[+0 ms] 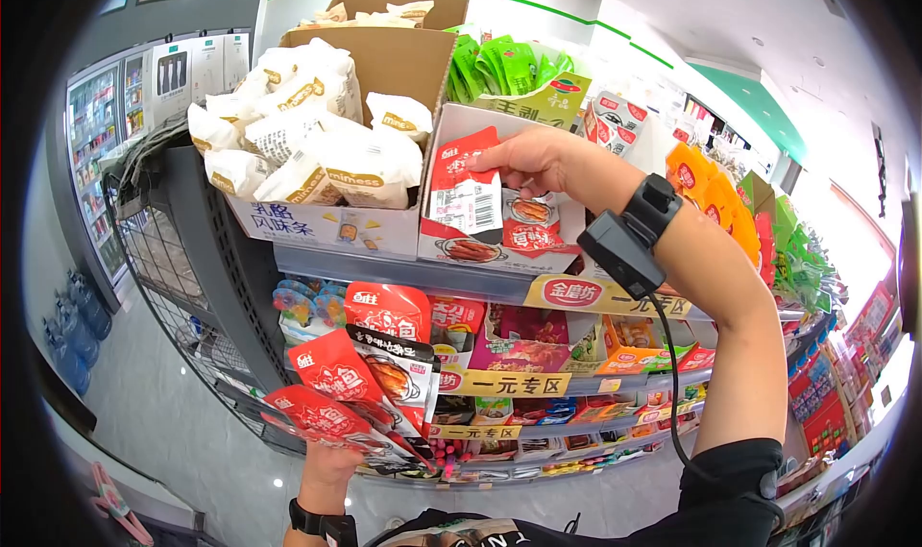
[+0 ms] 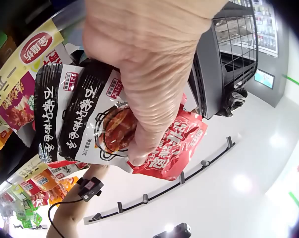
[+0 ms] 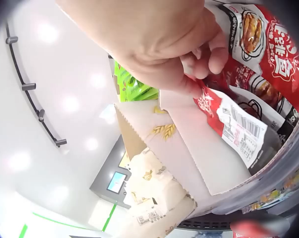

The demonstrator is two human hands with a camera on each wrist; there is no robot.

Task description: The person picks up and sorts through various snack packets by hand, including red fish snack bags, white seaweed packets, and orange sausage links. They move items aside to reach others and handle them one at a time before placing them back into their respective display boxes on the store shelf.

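My left hand grips a fanned bunch of red, black and white snack packets low in front of the shelves. In the left wrist view its thumb presses across their fronts, which show a pan of food. My right hand reaches into an open white display box on the top shelf. Between its thumb and fingers it pinches the upper part of a red and white packet, barcode side showing. More packets of the same kind lie in the box beside those fingers.
Left of the box stands a carton full of white packets. Green packets are behind, orange ones to the right. Lower shelves with yellow label strips hold more snacks. A wire rack flanks the left end.
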